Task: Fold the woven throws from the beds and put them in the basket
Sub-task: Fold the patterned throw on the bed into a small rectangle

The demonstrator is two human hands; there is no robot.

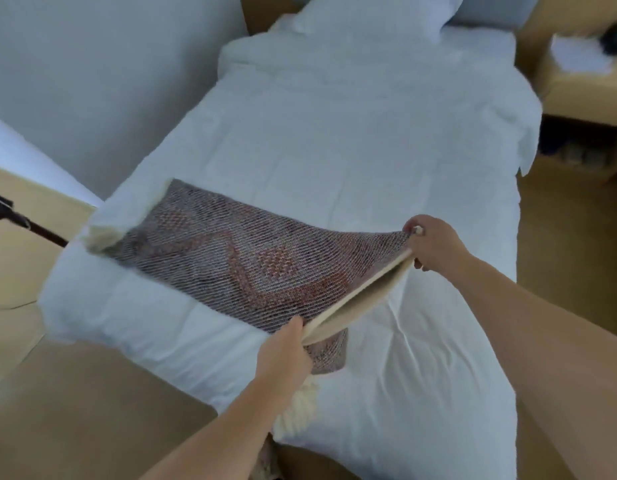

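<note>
A woven throw (231, 258) with a grey and reddish pattern and a cream edge lies across the foot of the white bed (335, 133). It is doubled over on itself, with cream fringe hanging off the near bed edge. My left hand (286, 351) grips its near corner. My right hand (432, 242) pinches the far corner, lifting that end off the duvet so the layers gape. No basket is in view.
A white pillow (369, 19) lies at the head of the bed. A wooden nightstand (584, 84) with white papers and a dark object stands at the right. Tan floor surrounds the bed. A dark strap (26, 223) crosses the left edge.
</note>
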